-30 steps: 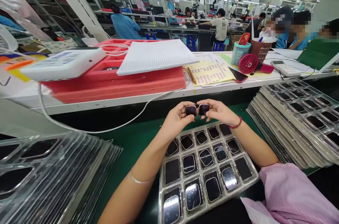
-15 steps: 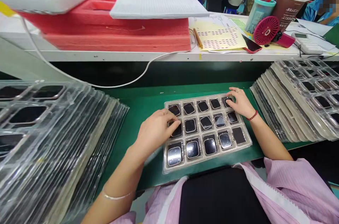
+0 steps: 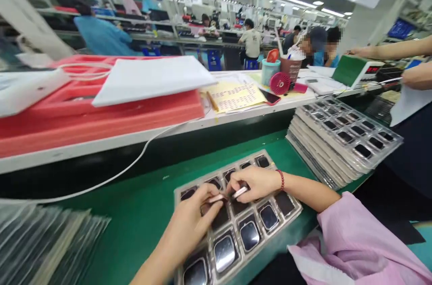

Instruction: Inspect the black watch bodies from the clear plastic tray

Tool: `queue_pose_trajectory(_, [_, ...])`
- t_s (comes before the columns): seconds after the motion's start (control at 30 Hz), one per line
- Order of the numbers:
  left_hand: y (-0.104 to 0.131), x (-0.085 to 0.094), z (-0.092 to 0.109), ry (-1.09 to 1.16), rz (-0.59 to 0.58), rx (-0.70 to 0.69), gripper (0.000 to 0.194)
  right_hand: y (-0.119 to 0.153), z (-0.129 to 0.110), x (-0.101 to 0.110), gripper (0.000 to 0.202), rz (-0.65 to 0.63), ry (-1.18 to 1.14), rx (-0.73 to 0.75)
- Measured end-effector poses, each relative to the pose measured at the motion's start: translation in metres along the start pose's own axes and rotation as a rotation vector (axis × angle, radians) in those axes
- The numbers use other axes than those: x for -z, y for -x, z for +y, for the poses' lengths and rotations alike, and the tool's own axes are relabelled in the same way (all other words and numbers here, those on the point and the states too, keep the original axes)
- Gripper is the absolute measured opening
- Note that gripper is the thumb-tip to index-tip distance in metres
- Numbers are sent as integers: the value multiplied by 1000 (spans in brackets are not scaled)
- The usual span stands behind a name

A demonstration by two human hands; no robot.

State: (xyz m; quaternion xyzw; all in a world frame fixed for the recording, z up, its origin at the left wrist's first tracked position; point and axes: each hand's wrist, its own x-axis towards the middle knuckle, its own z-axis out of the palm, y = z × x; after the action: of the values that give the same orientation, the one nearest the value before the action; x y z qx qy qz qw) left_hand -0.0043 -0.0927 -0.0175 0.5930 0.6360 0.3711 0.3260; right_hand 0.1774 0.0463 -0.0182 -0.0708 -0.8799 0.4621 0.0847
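A clear plastic tray of small dark watch screens lies on the green mat in front of me. My left hand pinches one watch piece by its edge just above the tray's middle. My right hand, with a red bead bracelet at the wrist, pinches a second watch piece right beside it. The two pieces are held close together, tilted so their edges face me. Several screens sit in the tray's near pockets.
A stack of filled trays stands at the right, empty trays lie at the left. A raised white shelf carries red foam, a white pad, yellow sheets, cups and a pink fan. Another person's arms reach in at far right.
Both hands left the tray's pockets, each lifting a watch piece, and came together over the tray's middle. The camera swung upward and to the left.
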Motion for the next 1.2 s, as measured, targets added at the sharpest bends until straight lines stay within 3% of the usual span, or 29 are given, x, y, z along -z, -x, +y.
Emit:
queue_pose_trajectory(0.1, [-29,14,15,334,62,77,35,-17,7,23,19,179,-487,-106])
queue_pose_trajectory(0.2, [-57,25,33,574,150,105,50,-36,16,46,29,318,-741,-131])
queue_pose_trajectory(0.3, [-71,34,42,774,148,119,59,-45,24,61,48,330,-971,-119])
queue_pose_trajectory(0.4, [-74,41,39,886,89,125,62,-43,31,67,60,285,-1096,-70])
queue_pose_trajectory(0.53, [-73,41,27,907,-11,136,65,-36,36,65,56,234,-1116,-39])
queue_pose_trajectory(0.73, [-75,30,20,911,-69,127,58,-30,32,55,51,218,-1067,-28])
queue_pose_trajectory(0.97, [-77,27,17,760,-42,109,53,-23,22,58,50,291,-892,-111])
queue_pose_trajectory(1.2, [-77,22,18,577,4,65,48,-24,23,51,48,355,-617,-62])
